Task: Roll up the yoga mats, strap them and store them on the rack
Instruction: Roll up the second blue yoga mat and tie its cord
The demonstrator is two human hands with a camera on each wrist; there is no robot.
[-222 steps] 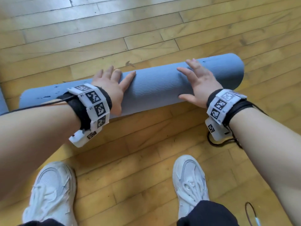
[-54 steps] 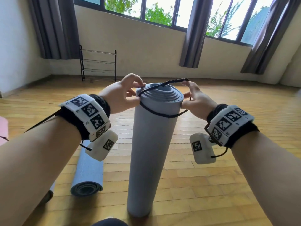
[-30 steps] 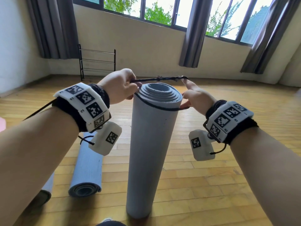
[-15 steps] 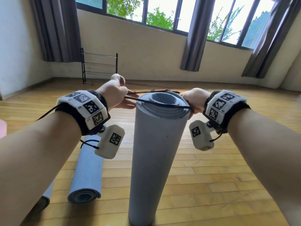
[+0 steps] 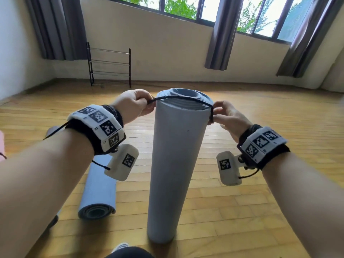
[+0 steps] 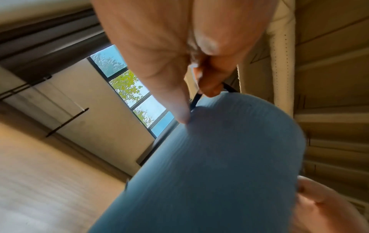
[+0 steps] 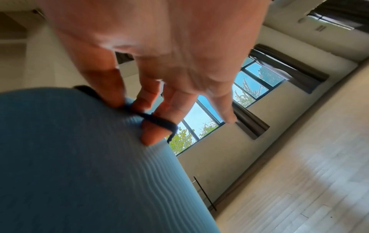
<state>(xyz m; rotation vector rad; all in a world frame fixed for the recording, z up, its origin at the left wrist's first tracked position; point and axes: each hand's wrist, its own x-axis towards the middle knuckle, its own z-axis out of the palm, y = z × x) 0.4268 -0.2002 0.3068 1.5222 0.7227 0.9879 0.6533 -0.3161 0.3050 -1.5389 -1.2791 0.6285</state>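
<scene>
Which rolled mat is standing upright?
The grey-blue rolled mat between both hands, with the black strap across its top. The other blue rolled mat lies on the floor.

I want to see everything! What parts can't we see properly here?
- Head view: the far side of the black elastic strap is hidden behind the upright grey-blue rolled yoga mat.
- Left wrist view: left hand covers its grip on the strap.
- Right wrist view: right hand is motion-blurred.

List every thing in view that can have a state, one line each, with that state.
upright mat: rolled, standing on end on the floor
strap: stretched over the mat's top end
left hand: grips strap
right hand: pinches strap
second mat: rolled, lying on floor
rack: bare shelves
</scene>
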